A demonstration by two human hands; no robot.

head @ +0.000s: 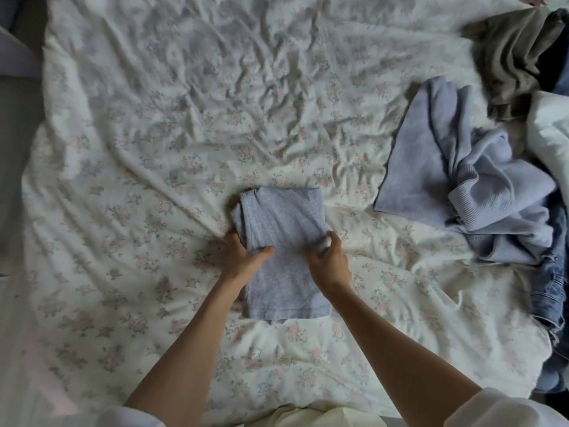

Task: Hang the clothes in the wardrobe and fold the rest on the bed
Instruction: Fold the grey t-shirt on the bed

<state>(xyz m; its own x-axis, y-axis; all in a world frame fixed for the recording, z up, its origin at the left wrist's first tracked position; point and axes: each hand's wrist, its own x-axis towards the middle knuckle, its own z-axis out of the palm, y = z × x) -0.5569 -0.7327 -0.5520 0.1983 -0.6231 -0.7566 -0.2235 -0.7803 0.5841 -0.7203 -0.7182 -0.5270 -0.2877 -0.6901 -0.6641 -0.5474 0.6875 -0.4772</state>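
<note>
Forearms: both bare, reaching from the near edge of the bed [92, 272] up to the grey top; white sleeves bunched at the elbows.
Grey top [284, 272]: light grey knit, already folded into a narrow strip, lying flat on the floral cover in the middle of the near half of the bed. Far end doubled back over itself.
Left hand [246, 257]: at the left edge of the grey top, about halfway along; thumb on top, fingers tucked under the doubled layer. Grip holds the fabric.
Right hand [328, 257]: at the right edge of the grey top, level with the left; fingers curled, pinching the edge. Grip also holds the fabric.
Handling: judged light, limp, no stiffness; it will sag wherever unsupported, and layers can slide apart. Not fragile.
Where to hold: both side edges at the fold line, pinching all layers together, as the hands do.
Step in hand: likely the final fold, far end toward near hem.
Blue sweater [462, 186]: right of the grey top, well apart, crumpled, ribbed cuff showing; unfolded.
Jeans [551, 297]: right of the grey top at the bed's right edge, partly under the sweater.
Olive garment [511, 57]: far right of the grey top, heaped, blurred.
</note>
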